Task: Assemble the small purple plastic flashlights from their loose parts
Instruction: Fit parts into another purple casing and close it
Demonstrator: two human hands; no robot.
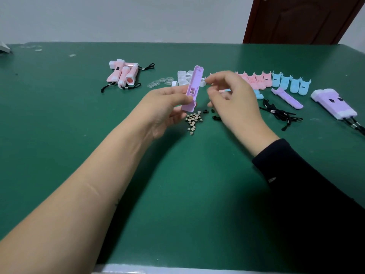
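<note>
Left hand (167, 107) pinches tilted purple shell half (192, 89). Right hand (231, 95) beside it, blurred, grip unclear. Risk: tilt lets fitted piece drop among button cells (193, 120).

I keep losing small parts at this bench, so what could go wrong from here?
1. The left hand holds the long purple plastic flashlight half-shell tilted, open side showing; loose inserts could slip out into the pile of small round metal button cells below.
2. The right hand hovers near the tiny black plastic pieces; lowering it might scatter them.
</note>
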